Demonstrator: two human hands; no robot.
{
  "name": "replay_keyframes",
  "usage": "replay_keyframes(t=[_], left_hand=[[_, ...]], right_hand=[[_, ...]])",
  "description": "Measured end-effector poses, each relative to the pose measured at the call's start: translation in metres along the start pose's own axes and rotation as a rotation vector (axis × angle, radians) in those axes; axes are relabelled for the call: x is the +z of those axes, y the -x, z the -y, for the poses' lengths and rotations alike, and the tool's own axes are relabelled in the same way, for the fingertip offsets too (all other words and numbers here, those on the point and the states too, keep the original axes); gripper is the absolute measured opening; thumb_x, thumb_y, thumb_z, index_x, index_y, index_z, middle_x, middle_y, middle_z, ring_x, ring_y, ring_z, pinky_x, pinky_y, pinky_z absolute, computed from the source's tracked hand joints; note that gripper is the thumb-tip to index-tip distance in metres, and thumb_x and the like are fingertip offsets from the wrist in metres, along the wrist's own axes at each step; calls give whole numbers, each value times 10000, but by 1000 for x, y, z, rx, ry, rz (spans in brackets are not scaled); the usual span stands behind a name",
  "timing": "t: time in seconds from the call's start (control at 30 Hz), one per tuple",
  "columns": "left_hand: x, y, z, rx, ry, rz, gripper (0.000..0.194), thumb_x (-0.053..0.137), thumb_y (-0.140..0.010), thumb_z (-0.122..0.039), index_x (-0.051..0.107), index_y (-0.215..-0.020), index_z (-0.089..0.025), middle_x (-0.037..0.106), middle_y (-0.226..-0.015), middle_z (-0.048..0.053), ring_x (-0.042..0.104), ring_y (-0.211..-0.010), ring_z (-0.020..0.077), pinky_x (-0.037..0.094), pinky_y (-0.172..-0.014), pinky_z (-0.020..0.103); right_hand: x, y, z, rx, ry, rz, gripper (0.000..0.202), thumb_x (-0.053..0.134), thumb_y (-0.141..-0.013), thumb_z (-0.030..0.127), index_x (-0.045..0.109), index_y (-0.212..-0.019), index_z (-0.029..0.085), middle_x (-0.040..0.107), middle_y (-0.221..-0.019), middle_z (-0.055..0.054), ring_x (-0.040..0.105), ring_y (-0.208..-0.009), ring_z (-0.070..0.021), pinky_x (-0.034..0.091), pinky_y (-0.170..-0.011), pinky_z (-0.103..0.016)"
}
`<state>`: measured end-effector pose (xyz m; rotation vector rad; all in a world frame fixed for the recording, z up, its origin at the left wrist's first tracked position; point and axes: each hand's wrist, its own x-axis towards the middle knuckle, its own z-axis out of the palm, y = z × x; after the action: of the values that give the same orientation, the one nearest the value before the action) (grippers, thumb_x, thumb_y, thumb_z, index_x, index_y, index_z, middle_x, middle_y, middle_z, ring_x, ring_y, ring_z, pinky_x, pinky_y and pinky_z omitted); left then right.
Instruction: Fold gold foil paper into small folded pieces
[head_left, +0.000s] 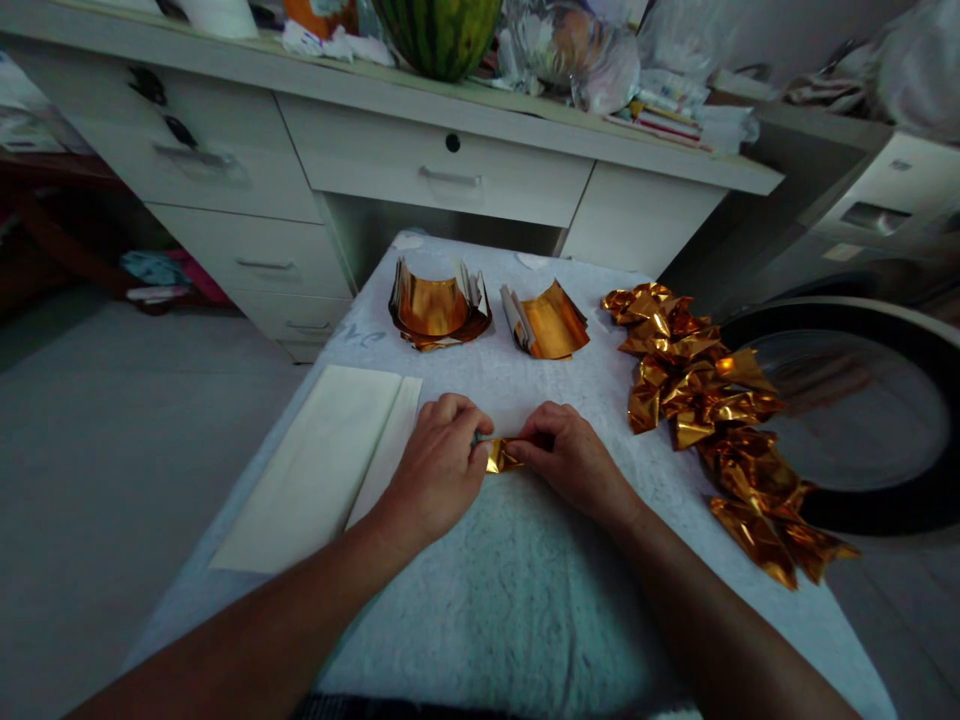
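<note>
Between my two hands is a small piece of gold foil paper (499, 457), close above the cloth-covered table (540, 570). My left hand (442, 465) pinches its left end, with fingers curled round. At the right end, my right hand (566, 455) grips it between thumb and bent fingers. Much of the foil is hidden by the fingers. Beyond the hands sit two curled stacks of gold foil sheets, a left stack (433, 305) and a smaller right stack (553, 322). Folded gold foil pieces (694, 385) lie heaped along the table's right side.
Pale paper sheets (315, 460) lie left of my left hand. Past the table stands a white desk (442, 180) with drawers, bearing a watermelon (442, 35) and plastic bags (577, 50). A front-loading washing machine (862, 400) stands close on the right.
</note>
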<state>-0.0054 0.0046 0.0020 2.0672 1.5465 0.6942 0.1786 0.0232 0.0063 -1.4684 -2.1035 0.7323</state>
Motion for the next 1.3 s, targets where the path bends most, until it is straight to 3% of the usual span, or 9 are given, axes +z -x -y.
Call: replay_keyframes(t=[0.17, 0.37, 0.6, 0.87, 1.0, 1.13, 1.3], left_hand=[[-5, -1, -3, -93, 57, 94, 115, 582, -858, -203, 693, -829, -215, 506, -1279, 68, 406, -1252, 299, 359, -1083, 532], [-5, 1, -3, -43, -20, 137, 140, 594, -853, -236, 727, -823, -207, 481, -1407, 81, 364, -1313, 325, 322, -1106, 564], [-1, 4, 2, 38, -55, 80, 137, 610, -829, -211, 721, -747, -206, 520, -1384, 69, 374, -1301, 327, 330, -1102, 560], [-1, 6, -2, -28, -68, -2, 149, 719, -720, -166, 630, -604, -198, 552, -1289, 80, 405, -1251, 340, 377, -1052, 550], [2, 7, 0, -45, -57, -34, 135, 722, -710, -169, 593, -696, -204, 526, -1257, 79, 401, -1236, 333, 392, -1028, 542], [3, 7, 1, -36, -38, -70, 263, 718, -705, -170, 543, -895, -216, 535, -1168, 79, 436, -1182, 302, 402, -1012, 491], [1, 7, -1, 3, -11, -29, 335, 672, -735, -134, 546, -1027, -241, 576, -1083, 41, 464, -1111, 278, 410, -950, 447]], right_hand=[[-5, 2, 0, -32, -48, 60, 104, 711, -839, 178, 735, -747, 218, 648, -762, 9, 573, -790, -152, 384, -810, -335], [-8, 3, 0, -50, -43, 105, 126, 696, -854, 187, 732, -735, 211, 664, -792, 3, 590, -806, -154, 383, -840, -350], [-5, 3, -1, -65, -28, 88, 129, 723, -836, 181, 718, -710, 205, 656, -784, 6, 576, -807, -146, 371, -833, -340], [1, 2, 1, -15, 49, 53, 150, 758, -794, 199, 680, -666, 184, 620, -748, -4, 530, -777, -159, 366, -790, -332], [2, 2, 3, -10, 55, 27, 158, 747, -784, 185, 662, -651, 187, 615, -734, -6, 520, -766, -165, 368, -762, -326], [1, 2, 6, 10, 60, 25, 155, 736, -774, 165, 647, -649, 186, 620, -744, -13, 524, -777, -175, 372, -759, -331], [2, 3, 8, 26, 74, 12, 158, 727, -761, 148, 625, -647, 185, 609, -736, -16, 517, -769, -180, 375, -737, -325]])
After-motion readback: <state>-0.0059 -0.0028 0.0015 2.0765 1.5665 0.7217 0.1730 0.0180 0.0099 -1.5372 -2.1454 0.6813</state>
